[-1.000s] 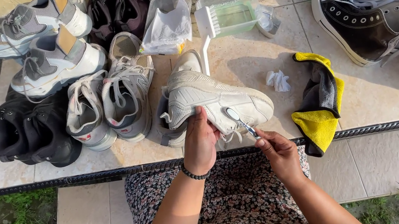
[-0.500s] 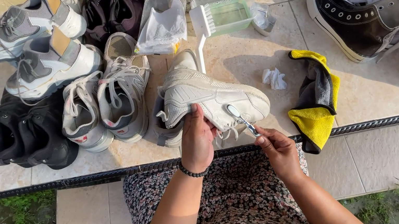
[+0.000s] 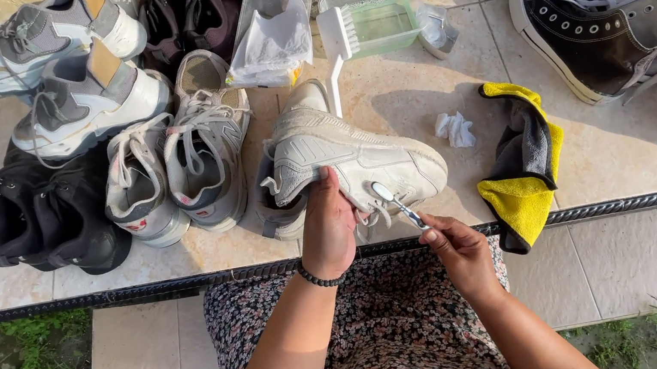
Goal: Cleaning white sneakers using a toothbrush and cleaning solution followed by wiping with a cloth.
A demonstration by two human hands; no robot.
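My left hand (image 3: 328, 226) grips a white sneaker (image 3: 347, 160) that lies on its side at the near edge of the tiled table (image 3: 436, 90), sole turned toward me. My right hand (image 3: 457, 248) pinches the handle of a small brush (image 3: 398, 205), whose head touches the sneaker's side near the laces. A black bead bracelet (image 3: 321, 278) circles my left wrist.
Several pairs of sneakers crowd the table's left half (image 3: 169, 165), and dark shoes (image 3: 56, 221) sit at the far left. A yellow and grey cloth (image 3: 527, 163), a crumpled tissue (image 3: 456, 129), a water tub with a white brush (image 3: 374, 23) and black high-tops (image 3: 608, 21) lie around.
The sneaker and both hands stay at the near edge. The brush head has shifted slightly along the sneaker's side. The camera view has drifted a little.
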